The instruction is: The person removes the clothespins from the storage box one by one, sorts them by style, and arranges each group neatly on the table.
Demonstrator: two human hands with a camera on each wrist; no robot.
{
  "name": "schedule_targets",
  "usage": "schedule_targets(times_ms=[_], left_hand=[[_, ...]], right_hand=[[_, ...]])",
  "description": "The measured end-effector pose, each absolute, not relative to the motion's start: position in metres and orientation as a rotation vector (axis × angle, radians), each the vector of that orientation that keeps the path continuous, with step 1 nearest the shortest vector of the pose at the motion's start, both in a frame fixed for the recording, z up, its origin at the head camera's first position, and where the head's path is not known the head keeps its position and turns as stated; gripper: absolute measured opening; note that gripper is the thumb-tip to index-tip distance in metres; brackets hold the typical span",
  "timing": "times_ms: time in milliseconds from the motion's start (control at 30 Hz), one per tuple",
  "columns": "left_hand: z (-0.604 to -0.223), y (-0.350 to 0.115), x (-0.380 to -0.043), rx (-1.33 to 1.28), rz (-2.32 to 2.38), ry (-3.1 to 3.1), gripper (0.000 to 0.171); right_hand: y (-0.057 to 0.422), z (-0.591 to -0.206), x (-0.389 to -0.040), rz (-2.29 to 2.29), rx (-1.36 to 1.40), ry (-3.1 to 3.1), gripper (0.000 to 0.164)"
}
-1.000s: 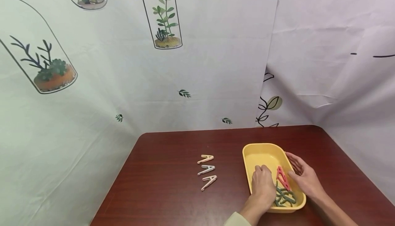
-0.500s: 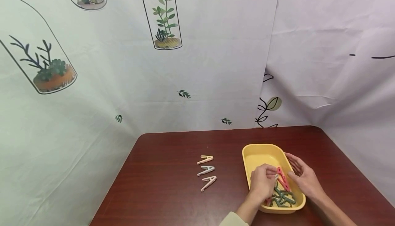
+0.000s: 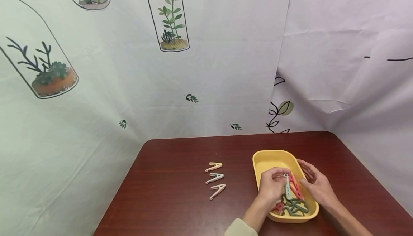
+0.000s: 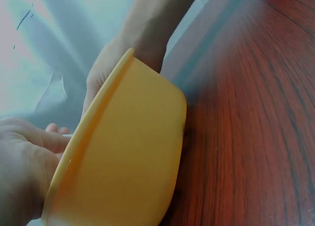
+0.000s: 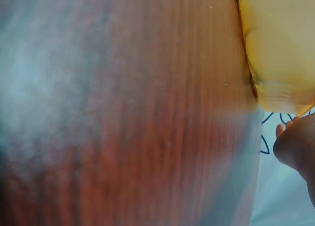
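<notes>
My left hand [image 3: 271, 185] is over the yellow tray [image 3: 271, 154] and pinches a light blue clothespin [image 3: 288, 188] between thumb and fingers. The clothespin points down beside a red clothespin [image 3: 296, 188]. Several dark green clothespins [image 3: 295, 207] lie in a tangle at the tray's near end. Another red clothespin [image 3: 278, 207] shows partly under my left wrist. My right hand [image 3: 319, 187] grips the tray's right side, thumb at the rim and fingers along the outer wall. In the left wrist view, the tray's wall [image 4: 123, 147] hides most of the left fingers.
Left of the tray, three clothespins lie in a column on the dark red table [image 3: 167, 193]: a cream one [image 3: 214, 166], a pale grey-blue one [image 3: 215, 178] and a pale pink one [image 3: 218, 191]. A printed white cloth [image 3: 213, 67] hangs behind the table.
My left hand has come up from the tray's bottom and turned, with the light blue clothespin now visible in its fingers. The right hand stays on the tray's side.
</notes>
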State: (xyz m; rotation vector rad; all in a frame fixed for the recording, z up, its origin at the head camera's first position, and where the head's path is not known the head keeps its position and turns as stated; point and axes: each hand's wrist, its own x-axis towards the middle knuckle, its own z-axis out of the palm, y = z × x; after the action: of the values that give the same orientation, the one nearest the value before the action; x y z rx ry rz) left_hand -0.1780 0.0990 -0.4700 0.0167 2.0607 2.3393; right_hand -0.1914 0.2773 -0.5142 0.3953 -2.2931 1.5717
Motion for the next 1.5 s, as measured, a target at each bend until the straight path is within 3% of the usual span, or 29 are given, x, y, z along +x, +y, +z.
schedule_targets(times_ms=[733,967,1500], left_hand=[[-0.475,0.103,-0.181,0.035,2.591,1.736,0.013],[-0.473,0.102,-0.180,-0.022,2.616,1.762,0.014],[-0.469,0.083,-0.182,0.187,2.771,1.758,0.010]], right_hand=[[0.276,-0.511,-0.190,1.553,0.376,-2.333,0.062],[0.276,-0.510,-0.190,1.559,0.359,-2.355,0.064],[0.277,-0.511,-0.190,1.514,0.374,-2.341,0.062]])
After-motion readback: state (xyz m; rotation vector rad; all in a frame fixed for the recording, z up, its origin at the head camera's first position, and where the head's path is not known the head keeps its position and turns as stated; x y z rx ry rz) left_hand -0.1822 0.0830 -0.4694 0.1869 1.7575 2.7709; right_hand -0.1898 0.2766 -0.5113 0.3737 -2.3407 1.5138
